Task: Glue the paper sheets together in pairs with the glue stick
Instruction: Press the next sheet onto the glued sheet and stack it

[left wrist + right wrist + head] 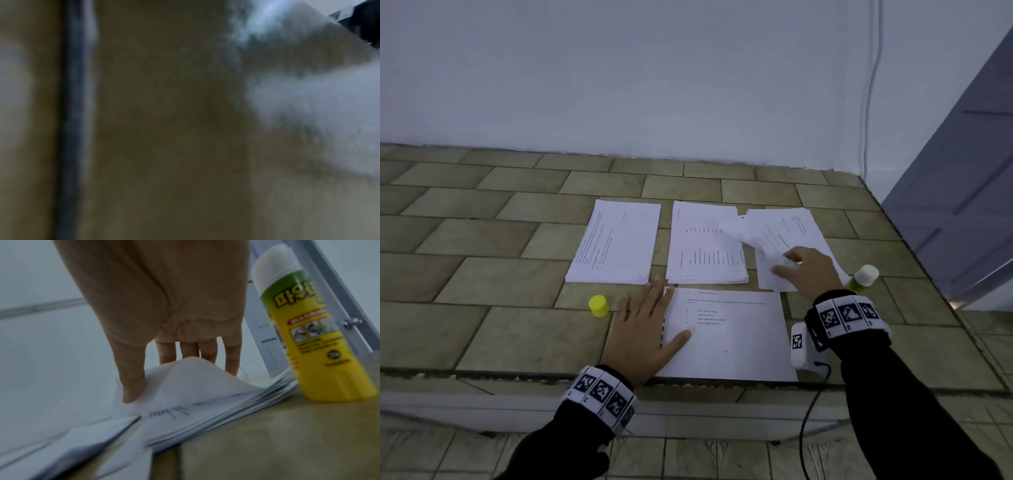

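The right hand (810, 270) pinches the thin, floppy top sheet (748, 236) off the right-hand stack (801, 233), best lifted by its corner, while the flat left hand (643, 329) pins the single sheet (732, 339) on the worktop (482, 240).

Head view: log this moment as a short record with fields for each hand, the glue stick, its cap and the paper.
left hand: flat, fingers straight, pressing the left edge of the near sheet
right hand: pinching the top sheet of the right stack, lifting it into a curl
glue stick: upright, uncapped, beside the right stack, not held
cap: yellow, standing left of the left hand
other stacks: left stack and middle stack, untouched
surface: tiled counter
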`<state>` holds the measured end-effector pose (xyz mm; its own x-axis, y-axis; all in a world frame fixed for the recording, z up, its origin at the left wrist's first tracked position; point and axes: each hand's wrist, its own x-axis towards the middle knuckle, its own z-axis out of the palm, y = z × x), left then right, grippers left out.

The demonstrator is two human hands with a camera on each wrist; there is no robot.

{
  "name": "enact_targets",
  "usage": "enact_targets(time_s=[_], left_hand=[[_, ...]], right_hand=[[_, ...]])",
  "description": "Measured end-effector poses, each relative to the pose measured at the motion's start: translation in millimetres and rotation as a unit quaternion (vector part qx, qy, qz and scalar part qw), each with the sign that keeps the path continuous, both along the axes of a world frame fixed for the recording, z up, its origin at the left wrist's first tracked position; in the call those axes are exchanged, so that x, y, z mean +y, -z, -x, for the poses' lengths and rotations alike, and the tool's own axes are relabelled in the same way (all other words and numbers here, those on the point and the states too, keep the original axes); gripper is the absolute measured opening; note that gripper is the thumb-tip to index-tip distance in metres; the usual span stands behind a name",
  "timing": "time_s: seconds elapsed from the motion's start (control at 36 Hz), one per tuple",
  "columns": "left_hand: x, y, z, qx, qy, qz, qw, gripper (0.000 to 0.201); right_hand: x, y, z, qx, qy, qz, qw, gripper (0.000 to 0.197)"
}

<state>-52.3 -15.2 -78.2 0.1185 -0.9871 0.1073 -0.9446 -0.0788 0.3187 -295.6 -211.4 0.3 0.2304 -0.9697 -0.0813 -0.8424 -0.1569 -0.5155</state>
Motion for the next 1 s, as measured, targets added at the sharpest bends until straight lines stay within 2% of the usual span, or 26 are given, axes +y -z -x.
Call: enact_targets(time_s=[0.11, 0.22, 0.28, 0.36, 0.42, 0.47, 0.53, 0.58, 0.64, 0.75, 0.86, 1.0], left_hand=[[0, -1, -1, 0.052, 0.003, 0.044, 0.998, 0.087], [3, -8, -3, 0.168, -0.03, 0.119, 0.978, 0.073], [7, -14, 0, 0.274, -0.057, 0.168, 0.945, 0.066], [2, -19, 0, 0.469, -0.122, 0.164, 0.86, 0.073], [-4, -21, -4, 0.538, -0.161, 0.119, 0.819, 0.055], [-7, -26, -10, 0.538, -0.165, 0.066, 0.824, 0.044], [-10, -30, -12, 0.489, -0.136, 0.008, 0.862, 0.044], [-10, -36, -10, 0.462, -0.103, -0.008, 0.881, 0.031], [-9, -39, -9, 0.455, -0.081, -0.002, 0.887, 0.031], [-4, -41, -8, 0.475, -0.079, 0.028, 0.876, 0.032], [-1, -39, -8, 0.494, -0.081, 0.041, 0.865, 0.029], [3, -37, -9, 0.503, -0.101, 0.033, 0.858, 0.03]], right_hand=[[26, -15, 3, -0.104, -0.068, 0.022, 0.992, 0.03], [52, -17, 13, -0.152, -0.125, 0.025, 0.98, 0.028], [60, -12, 19, -0.163, -0.147, 0.007, 0.976, 0.032], [73, -6, 24, -0.165, -0.187, 0.01, 0.969, 0.04], [79, -1, 27, -0.163, -0.204, 0.019, 0.965, 0.039], [82, 4, 29, -0.157, -0.209, 0.02, 0.965, 0.039], [85, 7, 31, -0.15, -0.206, 0.017, 0.967, 0.038], [88, 7, 33, -0.161, -0.2, 0.014, 0.966, 0.038], [90, 10, 37, -0.178, -0.194, 0.003, 0.965, 0.04], [90, 15, 44, -0.228, -0.148, -0.078, 0.959, 0.047], [90, 13, 46, -0.276, -0.128, -0.104, 0.947, 0.045], [86, 13, 48, -0.237, -0.097, -0.129, 0.958, 0.034]])
